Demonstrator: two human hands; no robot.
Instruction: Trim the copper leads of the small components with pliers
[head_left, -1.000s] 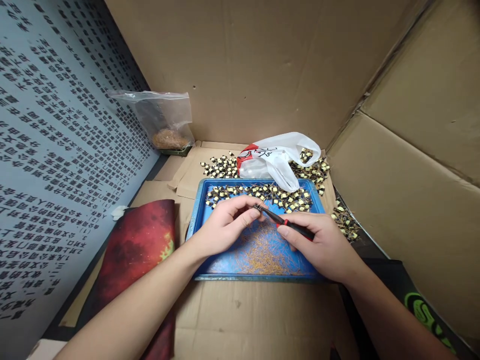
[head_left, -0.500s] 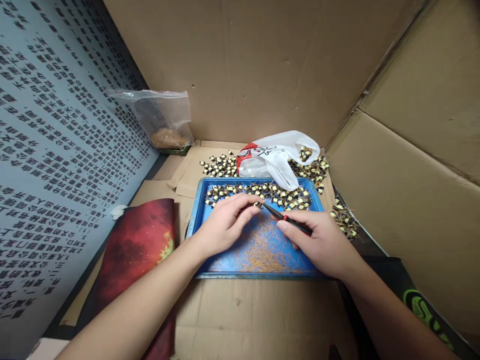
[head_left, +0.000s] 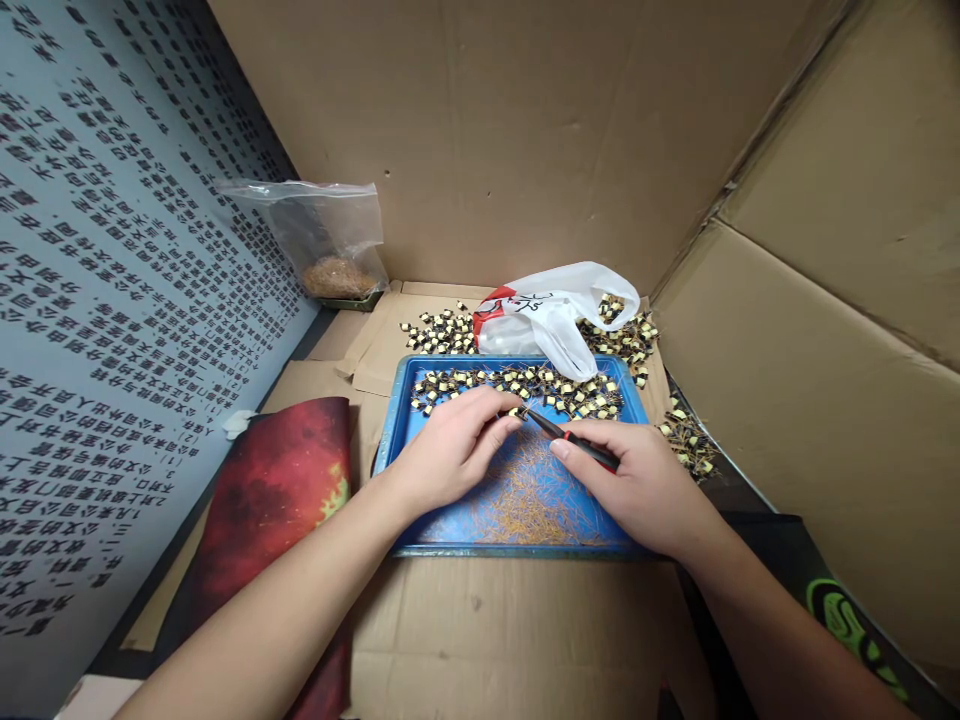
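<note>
Over the blue tray (head_left: 517, 548), my left hand (head_left: 454, 445) pinches a small yellow-and-black component with wire leads (head_left: 516, 411) between thumb and fingertips. My right hand (head_left: 637, 480) is wrapped round dark tweezers with a red band (head_left: 581, 440). Their pointed tip meets the component's leads; whether it touches them I cannot tell. Several similar components (head_left: 450, 383) lie along the tray's far side. Loose copper-coloured wire bits (head_left: 529, 510) are scattered over the tray floor below my hands.
Behind the tray, a white plastic bag (head_left: 555, 310) lies among more components (head_left: 442, 330). A clear bag of copper-coloured bits (head_left: 337, 275) stands at the back left. A red patterned mat (head_left: 274, 500) is at left. Cardboard walls (head_left: 562, 130) rise behind and at right.
The tweezers and my right hand have shifted very slightly left. My left hand keeps its pinch on the component in almost the same place.
</note>
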